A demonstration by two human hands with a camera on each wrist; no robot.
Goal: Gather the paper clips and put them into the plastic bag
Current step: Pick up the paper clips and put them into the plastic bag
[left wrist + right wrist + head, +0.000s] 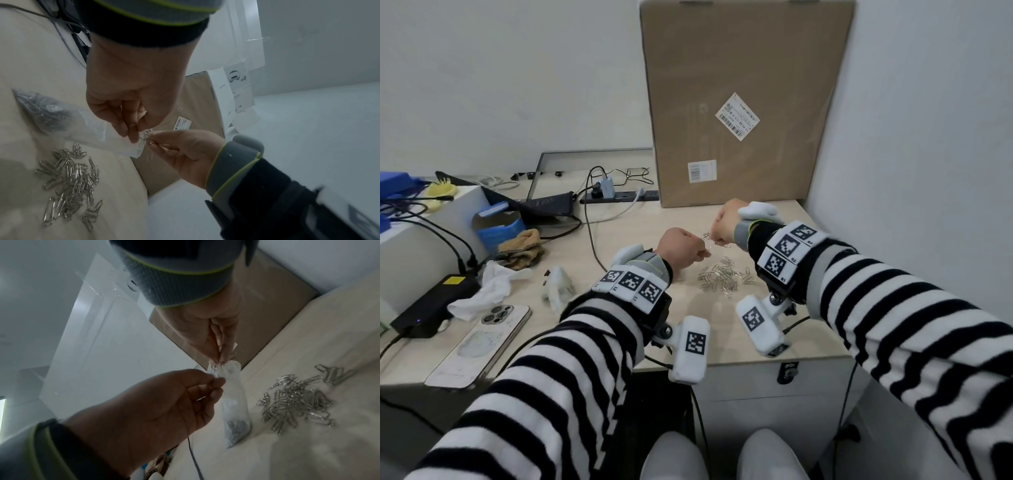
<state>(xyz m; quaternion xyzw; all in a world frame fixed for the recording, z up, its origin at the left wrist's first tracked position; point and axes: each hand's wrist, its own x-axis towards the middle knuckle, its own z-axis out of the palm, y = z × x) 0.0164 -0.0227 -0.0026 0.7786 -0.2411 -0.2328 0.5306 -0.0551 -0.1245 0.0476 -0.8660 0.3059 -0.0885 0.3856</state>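
Above the pale worktop (784, 329), my left hand (681, 248) pinches the rim of a small clear plastic bag (234, 402), fingers curled tight on its mouth. My right hand (726, 222) meets it there, fingertips (153, 134) pinched on a few paper clips (146, 134) at the bag's opening. The bag hangs down toward the worktop, a dark cluster of clips already bunched at its bottom. A loose pile of silver clips (724, 277) lies on the worktop just near of both hands. A tall cardboard box (743, 102) leans against the far wall; a phone (479, 346) lies at the left.
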